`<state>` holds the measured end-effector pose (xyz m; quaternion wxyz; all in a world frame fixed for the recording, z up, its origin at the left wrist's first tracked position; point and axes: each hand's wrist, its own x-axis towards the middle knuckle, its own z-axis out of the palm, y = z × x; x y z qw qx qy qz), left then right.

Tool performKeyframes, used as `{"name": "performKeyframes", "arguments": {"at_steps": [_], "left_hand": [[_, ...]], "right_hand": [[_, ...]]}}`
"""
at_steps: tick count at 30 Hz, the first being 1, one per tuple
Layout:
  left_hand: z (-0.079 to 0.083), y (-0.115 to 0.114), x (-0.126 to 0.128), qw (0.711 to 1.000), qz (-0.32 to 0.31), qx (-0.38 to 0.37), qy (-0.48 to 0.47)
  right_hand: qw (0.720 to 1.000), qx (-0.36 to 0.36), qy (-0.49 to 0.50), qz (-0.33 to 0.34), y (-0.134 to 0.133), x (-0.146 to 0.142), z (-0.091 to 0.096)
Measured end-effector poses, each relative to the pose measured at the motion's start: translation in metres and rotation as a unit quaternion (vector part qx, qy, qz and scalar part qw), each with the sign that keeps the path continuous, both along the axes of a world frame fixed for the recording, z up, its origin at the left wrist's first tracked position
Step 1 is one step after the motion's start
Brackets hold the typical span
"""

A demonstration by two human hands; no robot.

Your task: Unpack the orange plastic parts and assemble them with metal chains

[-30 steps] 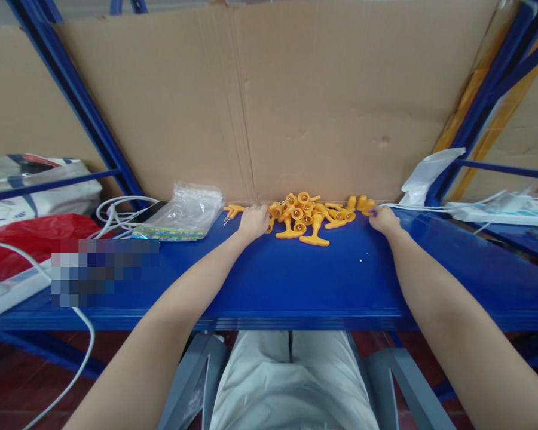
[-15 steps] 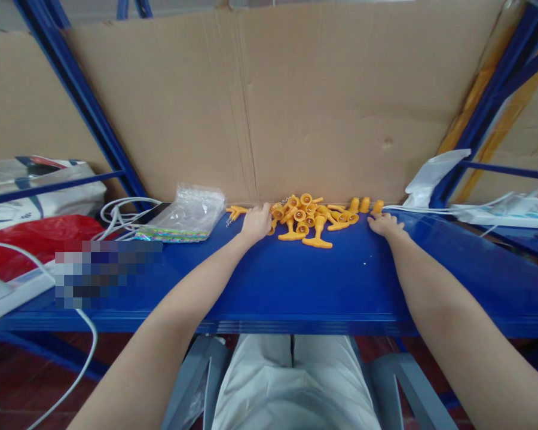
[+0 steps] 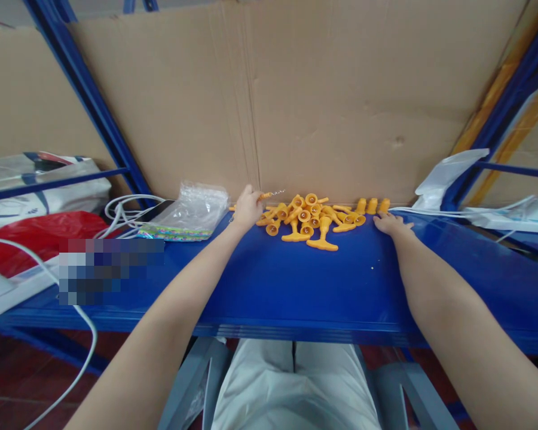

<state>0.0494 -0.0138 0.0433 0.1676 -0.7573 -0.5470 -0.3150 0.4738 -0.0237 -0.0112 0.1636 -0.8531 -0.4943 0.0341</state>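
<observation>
My left hand (image 3: 247, 208) is closed round the handle of an orange corkscrew (image 3: 265, 195). The bare metal spiral points right, above the left end of a pile. That pile (image 3: 314, 212) holds several orange corkscrews with T-shaped handles and bell-shaped sleeves, jumbled against the cardboard. Partly behind my left wrist lies another corkscrew (image 3: 232, 209), mostly hidden. Over on the right, my right hand (image 3: 391, 224) rests on the blue surface with its fingers apart. It lies just in front of the last of three orange sleeves (image 3: 385, 205) standing in a row.
A cardboard sheet (image 3: 341, 101) closes off the back of the blue shelf (image 3: 287, 286). Clear plastic bags (image 3: 192, 209) lie left of my left hand, near white cables (image 3: 116, 209) and a red bag (image 3: 49, 236). White plastic (image 3: 448, 176) leans by the right post.
My left hand has lifted slightly from the pile's left end, bringing up a corkscrew whose spiral now shows. My right hand stays by the standing sleeves. The view has shifted a little.
</observation>
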Motion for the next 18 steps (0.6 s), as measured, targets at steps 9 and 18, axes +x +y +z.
{"name": "performKeyframes", "arguments": {"at_steps": [9, 18], "left_hand": [[0.018, 0.027, -0.049, 0.989, 0.047, -0.075, 0.119], [0.007, 0.036, -0.063, 0.964, 0.042, -0.127, 0.232]], "right_hand": [[1.0, -0.028, -0.001, 0.007, -0.008, -0.009, 0.007], [1.0, -0.005, -0.01, 0.004, -0.006, -0.007, 0.004]]}}
